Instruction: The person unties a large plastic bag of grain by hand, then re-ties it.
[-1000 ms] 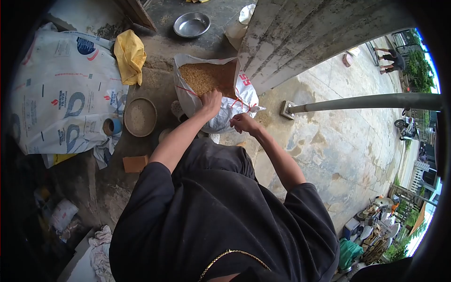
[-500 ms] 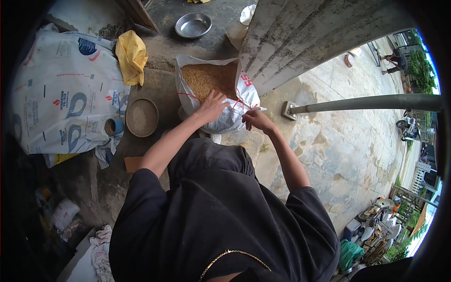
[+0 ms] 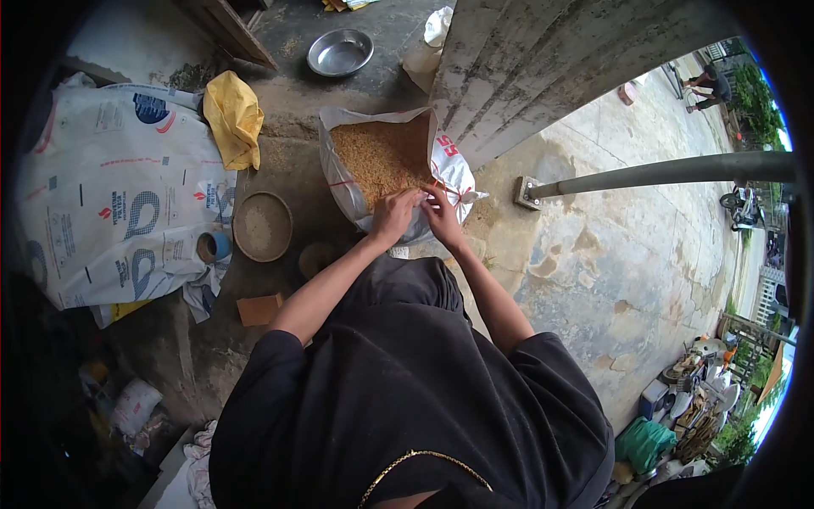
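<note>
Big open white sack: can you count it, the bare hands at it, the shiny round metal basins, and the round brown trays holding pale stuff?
Bare hands at the sack (left hand, right hand): 2
Open white sack: 1
Shiny round metal basin: 1
Round brown tray holding pale stuff: 1
Total: 5

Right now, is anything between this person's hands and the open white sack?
Nothing visible is: the left hand and right hand are both at the near rim of the white sack. The metal basin sits well beyond.
</note>
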### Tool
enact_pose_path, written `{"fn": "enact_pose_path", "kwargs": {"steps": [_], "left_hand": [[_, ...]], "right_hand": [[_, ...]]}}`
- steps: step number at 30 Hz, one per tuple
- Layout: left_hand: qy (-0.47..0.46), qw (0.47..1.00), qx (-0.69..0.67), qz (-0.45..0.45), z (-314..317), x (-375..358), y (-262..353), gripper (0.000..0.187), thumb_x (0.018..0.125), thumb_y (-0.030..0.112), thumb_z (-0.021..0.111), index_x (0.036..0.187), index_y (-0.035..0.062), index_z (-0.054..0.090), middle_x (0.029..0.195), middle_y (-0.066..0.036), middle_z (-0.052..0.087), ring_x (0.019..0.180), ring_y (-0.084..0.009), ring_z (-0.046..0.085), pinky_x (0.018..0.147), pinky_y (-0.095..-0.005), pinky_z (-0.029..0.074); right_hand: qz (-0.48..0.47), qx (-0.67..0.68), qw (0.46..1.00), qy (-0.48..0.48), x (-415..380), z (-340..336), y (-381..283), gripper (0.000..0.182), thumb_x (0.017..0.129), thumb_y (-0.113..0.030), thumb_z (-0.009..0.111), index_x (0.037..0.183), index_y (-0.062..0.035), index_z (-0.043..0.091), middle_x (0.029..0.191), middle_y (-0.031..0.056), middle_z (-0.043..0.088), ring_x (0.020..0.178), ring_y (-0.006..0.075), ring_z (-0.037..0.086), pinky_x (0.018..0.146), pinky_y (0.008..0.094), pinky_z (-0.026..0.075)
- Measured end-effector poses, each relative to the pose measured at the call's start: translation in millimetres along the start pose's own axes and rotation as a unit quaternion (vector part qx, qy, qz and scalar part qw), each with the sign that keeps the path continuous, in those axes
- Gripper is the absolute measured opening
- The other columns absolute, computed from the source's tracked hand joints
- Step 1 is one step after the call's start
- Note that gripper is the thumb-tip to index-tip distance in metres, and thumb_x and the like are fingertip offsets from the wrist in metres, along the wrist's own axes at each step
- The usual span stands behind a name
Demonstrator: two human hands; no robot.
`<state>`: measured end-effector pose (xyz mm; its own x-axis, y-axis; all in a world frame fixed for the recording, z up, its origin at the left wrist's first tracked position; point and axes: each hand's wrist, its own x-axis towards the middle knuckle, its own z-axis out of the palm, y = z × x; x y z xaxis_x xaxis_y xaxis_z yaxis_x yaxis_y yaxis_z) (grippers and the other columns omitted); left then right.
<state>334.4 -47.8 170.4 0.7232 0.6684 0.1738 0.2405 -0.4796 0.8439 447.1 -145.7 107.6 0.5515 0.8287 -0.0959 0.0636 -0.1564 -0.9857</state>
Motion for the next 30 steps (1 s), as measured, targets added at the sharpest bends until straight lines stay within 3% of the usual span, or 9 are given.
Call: {"fn": "enact_pose_path", "kwargs": {"steps": [4,7,9,11,15,18,22,26,30], "left_hand": [[0.011,0.997,-0.053,0.062,-16.1,39.2,58.5,0.013,0.089,0.009,0.055,0.094,0.0004,0.063,0.08,-0.017,0.065,0.073,-0.0357,0.064,0.062,-0.0402,0.049],[-0.019,0.996,-0.084,-0.002,-40.1,58.5,70.4,0.014,0.091,0.011,0.056,0.091,-0.0013,0.063,0.072,-0.012,0.064,0.064,-0.0226,0.064,0.057,-0.0332,0.049],[-0.03,0.991,-0.125,-0.028,-47.2,62.9,48.7,0.019,0.095,0.016,0.055,0.091,-0.0008,0.064,0.071,-0.007,0.065,0.061,-0.0105,0.062,0.055,-0.0255,0.049],[-0.017,0.983,-0.172,-0.063,-61.9,69.1,34.6,0.02,0.095,0.017,0.055,0.09,-0.0007,0.063,0.071,-0.008,0.066,0.062,-0.0126,0.064,0.055,-0.0261,0.051],[0.001,0.929,-0.311,-0.199,-86.7,80.9,-0.6,0.023,0.096,0.021,0.055,0.092,-0.0009,0.062,0.079,-0.009,0.068,0.071,-0.0153,0.069,0.061,-0.0257,0.056],[-0.018,0.915,-0.344,-0.212,-87.8,83.4,-9.0,0.023,0.096,0.021,0.055,0.096,-0.0009,0.061,0.085,-0.012,0.068,0.074,-0.0186,0.07,0.063,-0.0272,0.058],[-0.055,0.913,-0.346,-0.209,-86.0,81.7,-7.0,0.023,0.096,0.021,0.055,0.096,-0.0016,0.06,0.087,-0.013,0.068,0.073,-0.019,0.069,0.061,-0.0272,0.058],[-0.031,0.901,-0.379,-0.21,-82.7,75.0,-11.8,0.023,0.096,0.02,0.055,0.095,-0.0022,0.06,0.086,-0.013,0.068,0.072,-0.0188,0.069,0.061,-0.0277,0.058],[-0.014,0.893,-0.401,-0.205,-85.2,72.2,-15.8,0.023,0.096,0.02,0.055,0.094,-0.0027,0.059,0.083,-0.013,0.067,0.071,-0.0182,0.069,0.06,-0.0287,0.059]], "right_hand": [[-0.141,-0.218,0.965,-0.042,23.9,3.1,19.7,0.031,0.087,-0.021,0.06,0.112,-0.003,0.057,0.111,0.0147,0.062,0.097,0.0319,0.062,0.082,0.0385,0.05],[0.055,-0.313,0.946,-0.059,30.4,4.0,-27.1,0.028,0.084,-0.025,0.063,0.104,-0.0054,0.061,0.099,0.0147,0.067,0.09,0.032,0.065,0.076,0.041,0.05],[0.057,-0.271,0.961,-0.012,30.9,3.1,-26.4,0.027,0.084,-0.024,0.063,0.103,-0.0052,0.062,0.096,0.0142,0.068,0.088,0.0313,0.066,0.075,0.0405,0.05],[-0.01,-0.201,0.977,0.065,34.2,6.1,-23.9,0.025,0.087,-0.024,0.062,0.101,-0.0036,0.063,0.093,0.0144,0.068,0.084,0.0292,0.067,0.073,0.039,0.051],[-0.006,-0.12,0.991,0.05,29.9,23.7,-52.3,0.026,0.088,-0.027,0.063,0.09,-0.0012,0.066,0.083,0.015,0.067,0.075,0.0287,0.066,0.069,0.0372,0.052],[-0.004,-0.152,0.988,0.016,18.0,40.9,-76.9,0.026,0.086,-0.027,0.065,0.091,-0.0016,0.065,0.082,0.0156,0.067,0.074,0.0274,0.066,0.067,0.0367,0.052],[-0.021,-0.277,0.954,0.116,15.2,54.8,-72.2,0.021,0.084,-0.023,0.066,0.087,-0.0028,0.063,0.082,0.0138,0.066,0.073,0.0316,0.065,0.064,0.0393,0.051],[-0.022,-0.39,0.913,0.118,8.7,55.9,-86.1,0.016,0.084,-0.02,0.064,0.083,-0.0038,0.062,0.083,0.0153,0.066,0.075,0.0334,0.065,0.065,0.0421,0.05],[0.023,-0.31,0.948,0.061,-1.8,34.8,-102.0,0.019,0.087,-0.02,0.062,0.083,-0.002,0.062,0.08,0.0129,0.068,0.072,0.0273,0.066,0.067,0.0378,0.05]]}}
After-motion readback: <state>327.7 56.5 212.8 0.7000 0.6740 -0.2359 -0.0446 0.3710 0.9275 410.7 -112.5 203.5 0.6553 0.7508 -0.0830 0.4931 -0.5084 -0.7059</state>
